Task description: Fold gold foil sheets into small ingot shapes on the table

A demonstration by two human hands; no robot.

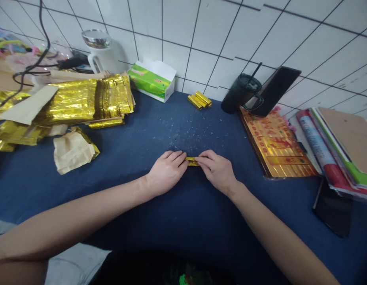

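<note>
On the dark blue table (pixel 177 206), my left hand (pixel 167 171) and my right hand (pixel 216 170) meet over a small folded strip of gold foil paper (pixel 192 161). Both hands press it flat against the cloth, fingers curled down onto its two ends; only the strip's middle shows between them. Three finished gold folded bars (pixel 199 100) lie together near the wall behind the hands.
A big stack of gold foil sheets (pixel 82 101) and crumpled beige paper (pixel 72 152) lie at left. A green tissue box (pixel 150 81), white kettle (pixel 104 51), black cup with straw (pixel 241 95), red-gold printed sheets (pixel 278 146), books (pixel 334 150) and a black phone (pixel 333 208) ring the table.
</note>
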